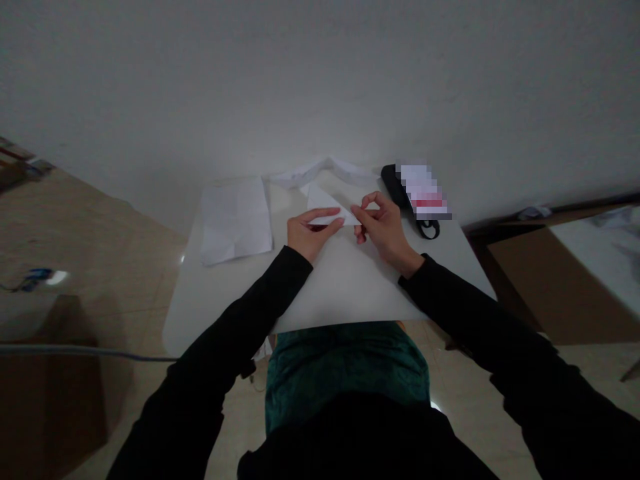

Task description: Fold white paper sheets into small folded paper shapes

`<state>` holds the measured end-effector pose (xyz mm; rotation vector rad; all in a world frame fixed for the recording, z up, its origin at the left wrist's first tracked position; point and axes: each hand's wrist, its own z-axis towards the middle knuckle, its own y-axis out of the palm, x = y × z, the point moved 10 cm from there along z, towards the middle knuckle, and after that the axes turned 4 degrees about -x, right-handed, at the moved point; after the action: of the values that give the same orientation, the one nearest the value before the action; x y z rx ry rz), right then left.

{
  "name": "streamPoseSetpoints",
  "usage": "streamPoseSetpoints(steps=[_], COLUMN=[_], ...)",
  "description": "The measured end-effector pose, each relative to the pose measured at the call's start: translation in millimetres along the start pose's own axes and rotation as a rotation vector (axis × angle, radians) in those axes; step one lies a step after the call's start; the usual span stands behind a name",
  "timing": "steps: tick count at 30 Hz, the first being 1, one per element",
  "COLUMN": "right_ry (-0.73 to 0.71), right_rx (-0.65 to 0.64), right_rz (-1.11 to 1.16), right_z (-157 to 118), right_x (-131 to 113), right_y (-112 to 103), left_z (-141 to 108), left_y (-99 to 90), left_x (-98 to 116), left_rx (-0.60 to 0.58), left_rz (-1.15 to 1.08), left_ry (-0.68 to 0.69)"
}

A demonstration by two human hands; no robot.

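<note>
A white piece of paper (323,199), folded into a triangular shape, is held just above the table between both hands. My left hand (311,232) grips its left part, thumb in front and fingers behind. At its right corner, my right hand (381,228) pinches the paper between thumb and forefinger, with the other fingers curled. Parts of the lower folds are hidden by the fingers. To the left lies a flat white sheet (235,220) with crease lines. Behind the hands, a long folded white paper strip (350,172) rests along the table's back edge.
A black case (394,187) with a wrist loop lies at the table's back right, a blurred-out white and red item on it. The white table (345,293) stands against a grey wall (320,80). Brown cardboard (560,287) is at the right; a cable (90,350) runs at the left.
</note>
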<state>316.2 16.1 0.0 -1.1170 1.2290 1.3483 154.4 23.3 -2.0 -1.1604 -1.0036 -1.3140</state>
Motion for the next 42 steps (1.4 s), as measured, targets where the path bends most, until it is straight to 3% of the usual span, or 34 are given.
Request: streamPoseSetpoints(steps=[7,9,20,29,32,37,42], right_ry=[-0.119,-0.142,-0.097,-0.089,-0.101,-0.090,-0.029], right_rx=[-0.298,-0.326,-0.087,-0.007,-0.002,-0.016,-0.041], right_rz=[-0.047,-0.083,0.002,0.084,0.106,0.134,0.110], right_z=[-3.3,-2.4,-0.9,-2.4,-2.0,-3.7,-4.6], right_x=[-27.0,-27.5,-16.0,-8.1,-12.0,-12.8,1.6], right_y=[20.8,22.3,7.3,5.2,3.6,4.8,9.3], left_z=[5.2,5.8,4.2,3.1,0.8,-3.9,-6.0], left_y=[-10.5,-12.3,-5.3,-5.9,-8.8,6.0,6.0], left_x=[-0.5,-0.2,19.5,25.7,24.6,10.9,-1.9], left_rx=[0.046,0.054,0.017,0.029,0.085,0.071,0.122], left_rz=[-0.014,-0.018,0.066,0.083,-0.039,-0.248,-0.169], left_ry=[0.023,0.023,0.178,0.256,0.232,0.116,0.026])
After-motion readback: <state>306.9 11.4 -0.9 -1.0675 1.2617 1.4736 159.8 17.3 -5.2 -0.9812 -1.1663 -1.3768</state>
